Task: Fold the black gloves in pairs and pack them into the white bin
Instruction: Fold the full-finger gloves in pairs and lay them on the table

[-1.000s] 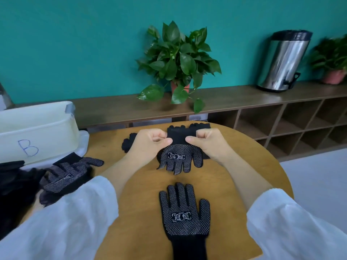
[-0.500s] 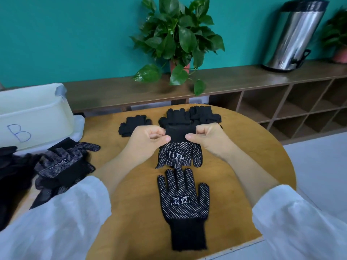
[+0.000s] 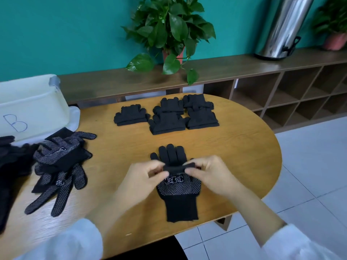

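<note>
Hands (image 3: 144,177) (image 3: 208,173) pinching glove (image 3: 179,192)

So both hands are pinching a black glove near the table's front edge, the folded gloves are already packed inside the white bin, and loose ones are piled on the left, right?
Not quite. The folded gloves lie on the table, not inside the white bin, as the head view shows. The rest holds: left hand and right hand pinch the black glove; loose ones sit left.
</note>
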{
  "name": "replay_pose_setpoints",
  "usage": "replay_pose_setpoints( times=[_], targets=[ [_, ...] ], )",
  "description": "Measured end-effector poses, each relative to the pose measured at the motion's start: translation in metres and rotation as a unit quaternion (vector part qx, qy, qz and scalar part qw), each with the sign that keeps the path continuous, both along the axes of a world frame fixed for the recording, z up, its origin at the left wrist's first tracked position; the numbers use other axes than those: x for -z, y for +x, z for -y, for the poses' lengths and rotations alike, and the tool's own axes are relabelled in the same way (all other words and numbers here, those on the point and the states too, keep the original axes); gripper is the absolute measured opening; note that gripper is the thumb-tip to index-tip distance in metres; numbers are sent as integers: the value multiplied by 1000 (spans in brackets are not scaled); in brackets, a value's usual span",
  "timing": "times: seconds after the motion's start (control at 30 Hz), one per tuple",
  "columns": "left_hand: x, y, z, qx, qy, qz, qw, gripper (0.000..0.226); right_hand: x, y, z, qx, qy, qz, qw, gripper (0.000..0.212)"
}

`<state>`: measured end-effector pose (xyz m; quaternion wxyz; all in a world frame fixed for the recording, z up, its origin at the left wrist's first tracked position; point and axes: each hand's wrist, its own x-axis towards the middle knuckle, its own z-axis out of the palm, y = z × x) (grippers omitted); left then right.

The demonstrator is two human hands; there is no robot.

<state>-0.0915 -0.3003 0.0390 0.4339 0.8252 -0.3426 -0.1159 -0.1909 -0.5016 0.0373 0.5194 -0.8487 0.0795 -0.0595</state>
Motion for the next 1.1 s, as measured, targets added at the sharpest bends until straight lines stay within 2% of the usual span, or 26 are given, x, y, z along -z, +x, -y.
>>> replay_pose_setpoints(
  times=[0.03,0.1,0.2,0.27,0.37,0.47,0.63,0.83,1.1],
  targets=[
    [9,-6,-5,5,18,15,1000,17,8,-8,-4,10,-57,7,998,21],
    [27,-14,-13,21,30,94,995,21,28,-20,-10,33,-179,67,981,25],
    [49,-17,-19,59,24,222,973,18,54,-32,-21,26,-342,158,926,46],
    [55,-16,-20,78,30,279,957,21,59,-36,-26,21,-408,163,898,61],
    [57,-18,-19,85,37,328,940,24,60,-36,-31,15,-433,176,884,60],
    [60,-19,-19,78,33,365,927,20,62,-36,-34,23,-453,239,859,28],
    [58,-23,-20,72,19,403,912,22,66,-37,-37,28,-474,280,834,34],
    [57,-24,-23,87,15,415,906,19,68,-36,-38,32,-470,301,829,38],
    [57,-26,-25,73,58,364,927,28,65,-35,-37,33,-456,303,836,35]
  ],
)
